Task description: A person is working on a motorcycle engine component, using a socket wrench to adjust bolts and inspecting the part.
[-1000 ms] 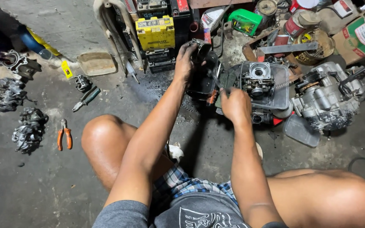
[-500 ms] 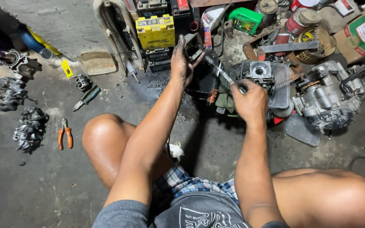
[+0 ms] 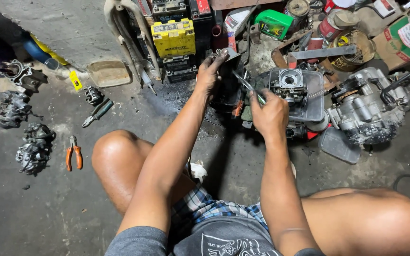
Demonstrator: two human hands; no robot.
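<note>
**Screwdriver at the carburetor**

We are gripping a slim metal screwdriver [image 3: 246,85] in our closed right hand [image 3: 269,114], shaft pointing toward 10 o'clock. Our left hand [image 3: 210,72] is curling around a dark greasy part [image 3: 228,87], at 9 o'clock of the rough cast-metal carburetor [image 3: 288,85].

The battery [image 3: 173,38] was yellow with a black top. The pliers [image 3: 73,154] had orange handles, and the tag [image 3: 75,80] on the floor was yellow. A jug [image 3: 274,22] was bright green. The can [image 3: 330,26] was red. The shorts [image 3: 200,204] bore a blue-and-white check. The engine block [image 3: 364,111] was dull grey, and the floor [image 3: 48,213] dark grey with black stains.
</note>
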